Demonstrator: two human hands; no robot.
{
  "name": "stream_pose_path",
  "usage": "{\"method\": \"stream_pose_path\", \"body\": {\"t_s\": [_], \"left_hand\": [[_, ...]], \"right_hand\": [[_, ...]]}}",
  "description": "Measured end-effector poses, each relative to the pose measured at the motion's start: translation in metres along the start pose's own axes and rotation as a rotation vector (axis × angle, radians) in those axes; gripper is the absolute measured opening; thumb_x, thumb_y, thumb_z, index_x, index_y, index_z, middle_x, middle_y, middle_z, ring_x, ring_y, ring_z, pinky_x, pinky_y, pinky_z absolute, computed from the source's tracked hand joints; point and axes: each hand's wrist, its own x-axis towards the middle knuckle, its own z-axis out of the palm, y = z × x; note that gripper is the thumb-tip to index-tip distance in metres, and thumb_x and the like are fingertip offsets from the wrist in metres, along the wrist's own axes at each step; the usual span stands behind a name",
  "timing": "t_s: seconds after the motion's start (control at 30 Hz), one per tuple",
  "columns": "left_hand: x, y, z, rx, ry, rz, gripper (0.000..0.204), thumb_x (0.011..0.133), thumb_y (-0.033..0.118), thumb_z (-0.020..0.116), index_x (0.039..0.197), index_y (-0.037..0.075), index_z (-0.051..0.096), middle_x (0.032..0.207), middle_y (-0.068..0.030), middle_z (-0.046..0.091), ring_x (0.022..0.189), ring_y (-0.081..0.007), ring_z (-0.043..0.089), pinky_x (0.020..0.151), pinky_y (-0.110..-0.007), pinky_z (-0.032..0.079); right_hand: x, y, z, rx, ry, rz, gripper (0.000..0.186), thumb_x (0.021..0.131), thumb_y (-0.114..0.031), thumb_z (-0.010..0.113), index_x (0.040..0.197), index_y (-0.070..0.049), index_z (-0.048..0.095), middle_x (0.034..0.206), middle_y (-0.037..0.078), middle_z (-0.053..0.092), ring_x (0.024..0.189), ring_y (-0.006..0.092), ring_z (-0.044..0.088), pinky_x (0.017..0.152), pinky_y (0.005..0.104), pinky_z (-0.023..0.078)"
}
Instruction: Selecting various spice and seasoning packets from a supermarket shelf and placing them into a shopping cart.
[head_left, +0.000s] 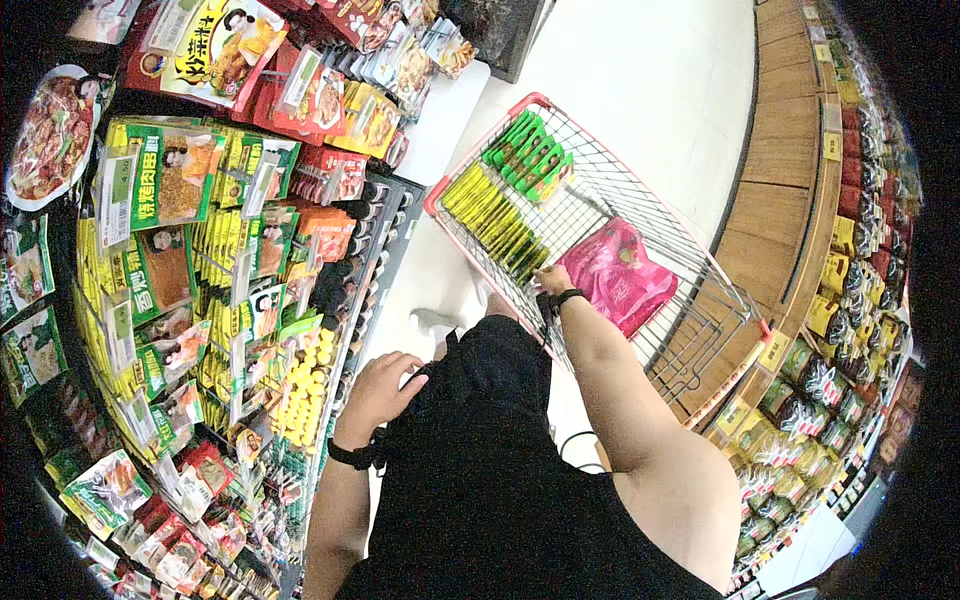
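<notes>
The yellow packets (495,222) stand in the shopping cart (537,98), on edge and face to face in one row along its left side, an arrangement that likely saves room and stops them slumping. The green packets (528,155) form a shorter row beside them at the far end, seemingly kept apart by kind. The pink bag (622,275) lies slack on the wire nearby, probably too soft to stand.

The right hand (550,281) is at the near end of the yellow row, fingers bent; placed there, it may be steadying the last packets. The left hand (385,395) hangs clear of the display rack (220,260), loosely curled, thumb apart, with nothing visible in it (its palm faces away).

Hard to establish: whether the right fingertips grip a packet, I cannot tell. The pink bag's contents are concealed, and the black-clad torso (470,470) blocks the floor below.
</notes>
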Motion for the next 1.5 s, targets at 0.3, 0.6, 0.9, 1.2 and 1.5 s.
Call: {"method": "stream_pose_path", "body": {"t_s": [0.3, 0.6, 0.9, 1.2, 1.5], "left_hand": [[-0.006, -0.011, 0.000, 0.027, 0.004, -0.082, 0.025, 0.088, 0.026, 0.064, 0.102, 0.005, 0.062, 0.096, -0.0121, 0.064, 0.092, -0.0319, 0.061, 0.082, -0.040, 0.048], [-0.009, -0.018, 0.003, 0.026, -0.007, -0.107, 0.024, 0.089, 0.027, 0.063, 0.102, 0.007, 0.062, 0.098, -0.0114, 0.064, 0.094, -0.0318, 0.060, 0.085, -0.041, 0.046], [-0.011, -0.011, 0.001, 0.021, 0.050, -0.082, 0.021, 0.087, 0.024, 0.065, 0.101, 0.008, 0.062, 0.094, -0.0102, 0.064, 0.089, -0.0309, 0.061, 0.081, -0.040, 0.047], [-0.015, -0.010, 0.005, 0.048, 0.058, -0.110, 0.021, 0.087, 0.024, 0.065, 0.100, 0.007, 0.062, 0.095, -0.0106, 0.065, 0.090, -0.0300, 0.062, 0.081, -0.040, 0.048], [-0.008, 0.005, 0.000, -0.010, 0.025, -0.093, 0.021, 0.087, 0.023, 0.066, 0.100, 0.007, 0.063, 0.097, -0.0111, 0.065, 0.091, -0.0300, 0.063, 0.082, -0.040, 0.047]], "right_hand": [[-0.010, -0.007, -0.002, -0.035, -0.049, 0.002, 0.035, 0.087, -0.032, 0.070, 0.094, 0.002, 0.070, 0.080, 0.010, 0.072, 0.066, 0.0161, 0.069, 0.053, 0.0294, 0.052], [-0.017, -0.021, 0.002, -0.048, -0.045, 0.020, 0.045, 0.083, -0.044, 0.073, 0.083, 0.000, 0.069, 0.067, 0.006, 0.066, 0.052, 0.0150, 0.058, 0.045, 0.0290, 0.043], [-0.009, -0.009, 0.011, -0.296, 0.152, -0.029, 0.052, 0.087, -0.050, 0.066, 0.080, 0.002, 0.068, 0.062, 0.009, 0.064, 0.052, 0.0193, 0.060, 0.050, 0.0331, 0.047], [-0.002, 0.009, 0.014, -0.179, 0.174, -0.002, 0.050, 0.085, -0.048, 0.069, 0.077, 0.001, 0.064, 0.061, 0.009, 0.062, 0.052, 0.0199, 0.059, 0.049, 0.0336, 0.045], [-0.002, 0.027, -0.007, 0.049, 0.155, 0.043, 0.049, 0.086, -0.046, 0.069, 0.086, 0.003, 0.062, 0.063, 0.009, 0.060, 0.053, 0.0184, 0.058, 0.047, 0.0313, 0.043]]}}
